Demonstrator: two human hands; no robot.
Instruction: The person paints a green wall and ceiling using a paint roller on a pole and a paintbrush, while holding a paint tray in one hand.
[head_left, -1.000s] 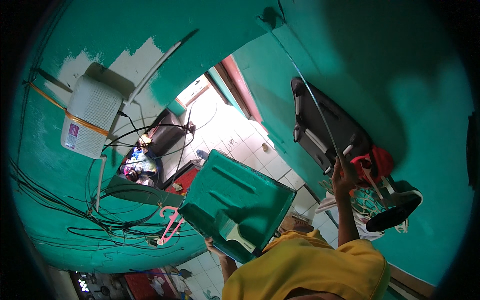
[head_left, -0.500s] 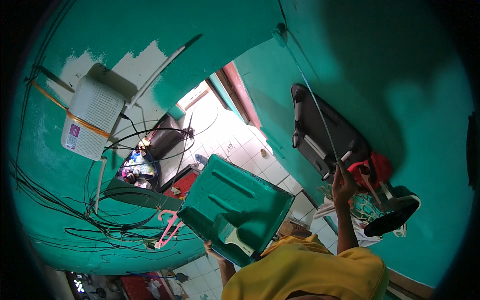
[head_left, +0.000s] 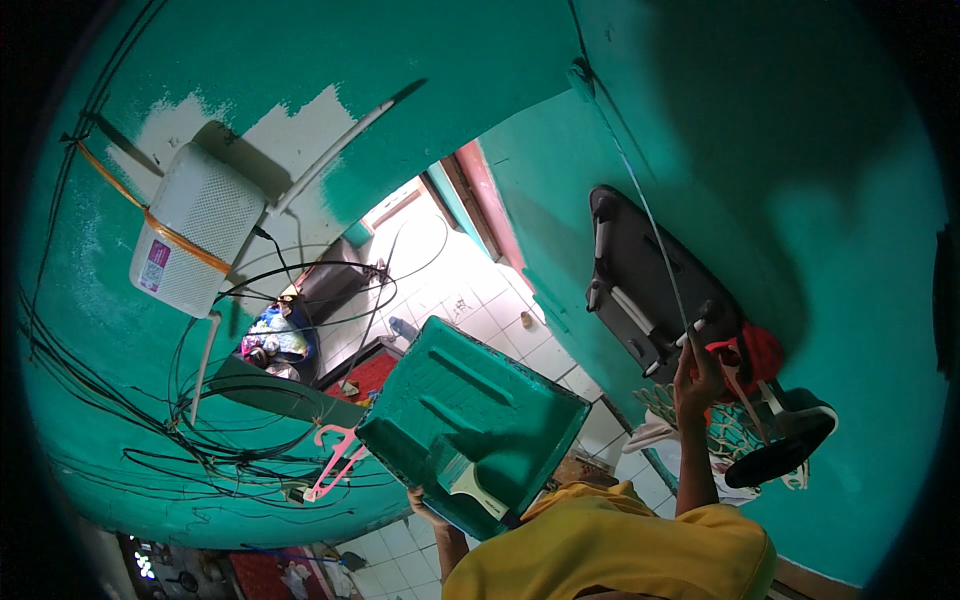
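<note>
1. The right hand (head_left: 698, 382) has its fingers closed around the lower end of a thin pole (head_left: 626, 157).
2. The left hand (head_left: 425, 507) curls round the near-left edge of a green-coated tray (head_left: 530, 420), held before the yellow shirt (head_left: 610, 545).
3. A pale-handled brush (head_left: 480, 490) lies in the tray.
4. The pole's far-end head (head_left: 580, 76) is up at the green wall (head_left: 830, 270).
</note>
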